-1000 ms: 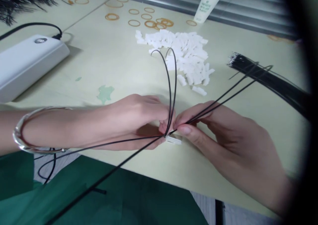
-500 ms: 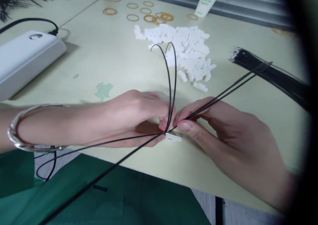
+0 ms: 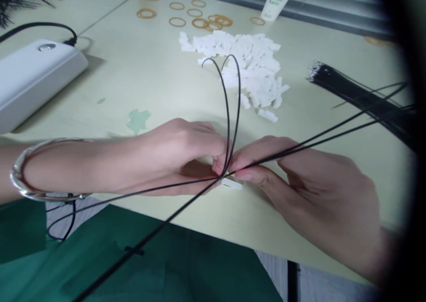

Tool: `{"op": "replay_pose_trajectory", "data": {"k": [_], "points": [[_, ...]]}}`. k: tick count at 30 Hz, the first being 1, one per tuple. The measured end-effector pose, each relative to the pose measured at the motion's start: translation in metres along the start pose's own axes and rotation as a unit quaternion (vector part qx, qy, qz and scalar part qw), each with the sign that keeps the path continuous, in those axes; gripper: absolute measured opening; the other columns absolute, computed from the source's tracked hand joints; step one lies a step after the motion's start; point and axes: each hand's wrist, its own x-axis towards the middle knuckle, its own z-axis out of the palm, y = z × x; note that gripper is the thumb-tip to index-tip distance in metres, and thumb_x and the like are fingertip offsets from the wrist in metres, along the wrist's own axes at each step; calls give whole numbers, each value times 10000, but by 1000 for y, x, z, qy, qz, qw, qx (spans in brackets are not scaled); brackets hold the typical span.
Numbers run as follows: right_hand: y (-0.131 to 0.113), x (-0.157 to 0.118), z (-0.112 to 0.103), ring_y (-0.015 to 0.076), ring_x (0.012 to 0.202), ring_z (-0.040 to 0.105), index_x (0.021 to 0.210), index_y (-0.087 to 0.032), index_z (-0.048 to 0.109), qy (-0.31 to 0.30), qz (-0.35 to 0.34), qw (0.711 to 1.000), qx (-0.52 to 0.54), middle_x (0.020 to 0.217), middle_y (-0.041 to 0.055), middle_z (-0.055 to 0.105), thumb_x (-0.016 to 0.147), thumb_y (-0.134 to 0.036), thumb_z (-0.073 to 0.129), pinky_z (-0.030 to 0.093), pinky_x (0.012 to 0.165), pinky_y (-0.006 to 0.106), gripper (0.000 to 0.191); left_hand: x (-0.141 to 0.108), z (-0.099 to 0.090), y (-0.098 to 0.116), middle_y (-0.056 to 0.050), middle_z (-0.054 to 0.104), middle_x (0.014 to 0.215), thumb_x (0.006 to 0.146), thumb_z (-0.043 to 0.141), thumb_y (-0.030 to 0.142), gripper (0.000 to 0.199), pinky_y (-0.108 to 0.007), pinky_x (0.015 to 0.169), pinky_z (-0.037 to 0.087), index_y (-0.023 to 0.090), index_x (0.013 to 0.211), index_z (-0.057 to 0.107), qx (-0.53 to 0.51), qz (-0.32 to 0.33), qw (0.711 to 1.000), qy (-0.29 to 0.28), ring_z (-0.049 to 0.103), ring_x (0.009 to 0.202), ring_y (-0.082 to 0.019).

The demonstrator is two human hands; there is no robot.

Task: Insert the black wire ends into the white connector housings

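Between the fingertips of my left hand (image 3: 196,155) sits a small white connector (image 3: 232,184), its left end hidden by the fingers. Thin black wires (image 3: 238,89) run from that end: two curl upward in loops, others stretch down to the left. My right hand (image 3: 299,177) pinches more black wires (image 3: 319,140) close to the connector, thumb against forefinger; their free lengths reach out to the upper right. The fingertips of both hands almost meet. Whether the wire tips sit inside the connector is hidden.
Behind my hands lies a pile of white connectors (image 3: 253,66). A bundle of black wires (image 3: 353,91) rests at right. Rubber bands (image 3: 177,22) and a white tube (image 3: 278,0) are at the back. A white device with a cable (image 3: 40,80) stands at left.
My right fingertips have moved slightly left and down, closer to the connector. The wires in that hand have swung lower and now reach farther right. My left hand is nearly still.
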Motion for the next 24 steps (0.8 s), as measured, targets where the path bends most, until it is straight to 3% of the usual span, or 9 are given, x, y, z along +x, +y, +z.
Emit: {"op": "replay_pose_trajectory", "data": {"k": [3,10,16,20,24], "points": [[2,1,0,39,742,603,829,-190,619,-14,-18,999,26,828,-60,660,823,-112,586,463,705,75,85,0,0,-1,-55,628,828,705,613,14,125,-184,709,447,82,808,633,-6,1,1000,4,572,794,-110],[2,-5,-4,32,804,587,933,-239,581,-40,-6,998,40,914,-84,628,826,-168,595,429,791,57,129,-1,2,-1,-64,646,837,740,593,49,84,-185,661,443,82,804,635,-28,-16,999,10,581,754,-111],[4,-6,-3,87,834,613,946,-278,567,-53,25,997,57,910,-71,634,843,-212,566,473,742,148,122,-1,0,3,-43,651,864,772,584,70,95,-159,687,447,92,846,639,-29,-31,999,-5,589,787,-97],[7,-5,0,100,888,603,970,-280,547,-46,13,996,72,934,-61,622,843,-197,564,465,809,168,152,-1,-2,8,-25,629,911,749,591,41,154,-117,675,447,107,883,626,-18,-84,996,-17,598,802,-81],[8,-5,2,124,848,615,934,-264,551,-36,9,998,51,921,-38,632,838,-191,566,500,753,205,121,-1,-1,10,26,638,868,757,571,51,134,-85,627,434,126,867,587,-53,-117,992,-12,594,717,-51]]}}
